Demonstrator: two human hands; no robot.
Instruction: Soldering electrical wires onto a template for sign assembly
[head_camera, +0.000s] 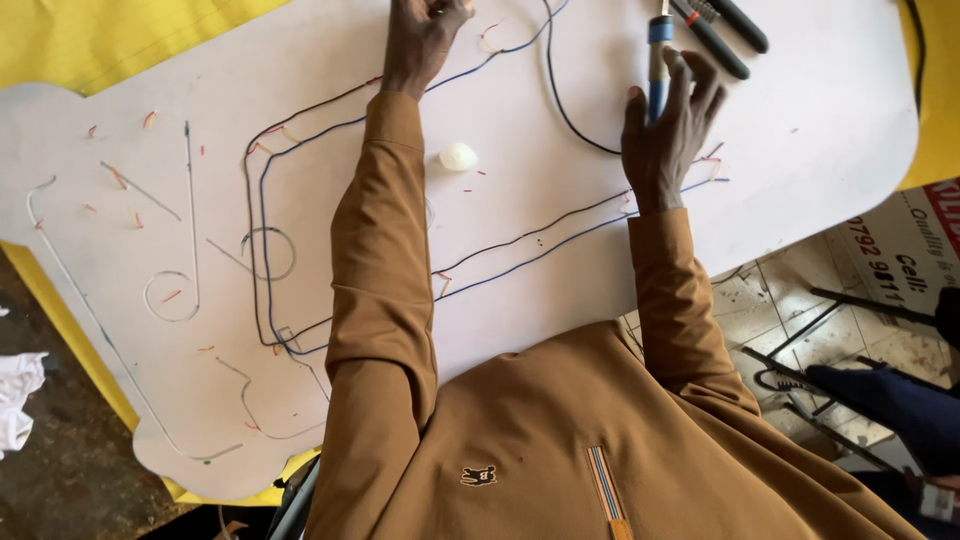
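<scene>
Sleeves: brown jacket sleeves (385, 300) reach across the white bench (820, 130).
Right hand: right hand (668, 125), grip clenched round a blue-handled soldering iron (658, 50), held upright near the bench's far edge.
Left hand: left hand (422, 35) presses on a dark wire (300, 115); cannot tell whether its grip is closed.
Nearby: pliers (720, 30) just beside the iron; white lump (458, 156) between the arms.
</scene>
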